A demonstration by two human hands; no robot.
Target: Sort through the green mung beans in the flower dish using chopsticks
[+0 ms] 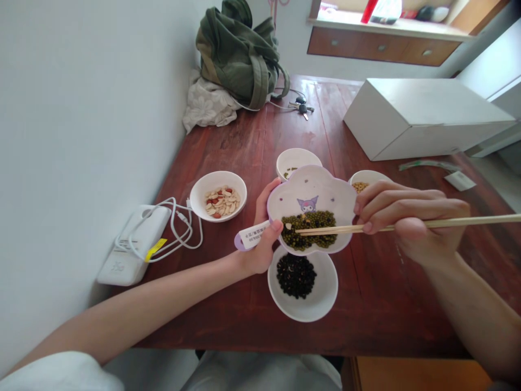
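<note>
Black beans lie before the green beans.

We count four round white bowls, one flower-shaped bowl, two chopsticks, two hands, one green bag, one white box and three drawers.

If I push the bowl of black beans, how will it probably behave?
The white bowl looks rigid, so it should slide without bending. The black beans lie loose and may shift or roll inside. Spilling seems unlikely under a gentle push, because they sit well below the rim.
</note>
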